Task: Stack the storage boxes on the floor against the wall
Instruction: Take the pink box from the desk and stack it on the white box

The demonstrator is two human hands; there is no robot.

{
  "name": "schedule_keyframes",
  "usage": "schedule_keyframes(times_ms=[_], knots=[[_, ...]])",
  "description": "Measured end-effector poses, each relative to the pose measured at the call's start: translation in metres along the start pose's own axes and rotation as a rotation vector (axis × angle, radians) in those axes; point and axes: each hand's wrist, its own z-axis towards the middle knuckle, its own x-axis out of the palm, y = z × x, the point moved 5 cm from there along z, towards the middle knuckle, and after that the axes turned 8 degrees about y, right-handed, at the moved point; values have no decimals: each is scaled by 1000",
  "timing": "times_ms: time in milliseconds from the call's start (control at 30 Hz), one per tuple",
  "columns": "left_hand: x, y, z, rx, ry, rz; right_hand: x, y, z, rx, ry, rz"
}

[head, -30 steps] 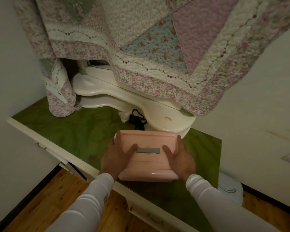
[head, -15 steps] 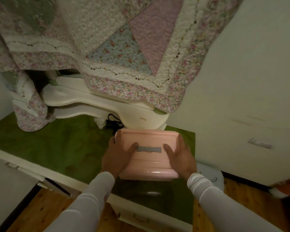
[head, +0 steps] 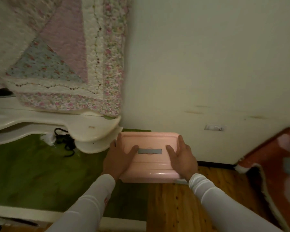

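Observation:
I hold a pink plastic storage box (head: 150, 160) with a grey label on its lid in front of me, in the air. My left hand (head: 118, 159) grips its left side with the thumb across the lid. Its right side is gripped the same way by my right hand (head: 182, 158). The box now hangs past the right end of the green-topped dresser (head: 32, 173), over the wooden floor (head: 174, 203), close to the cream wall (head: 208, 64).
A cream mirror base (head: 84, 129) under a floral patchwork quilt (head: 65, 64) sits on the dresser, with a black cord (head: 65, 141) beside it. A wall socket (head: 214, 128) is low on the wall. A red rug (head: 274, 164) lies at the right.
The box was lifted off the dresser top and carried to the right, beyond its end, over the floor. My view has swung right towards the wall and the rug.

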Motion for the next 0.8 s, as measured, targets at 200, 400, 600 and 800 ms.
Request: schedule_keyframes(times_ms=[200, 400, 600, 800], knots=[[51, -62, 5, 55, 20, 19, -53, -58, 9, 56, -42, 22], [102, -118, 8, 116, 37, 20, -104, -112, 17, 82, -71, 19], [141, -161, 15, 154, 70, 36, -146, -148, 25, 105, -117, 19], [160, -191, 33, 186, 54, 50, -168, -169, 41, 129, -140, 58]])
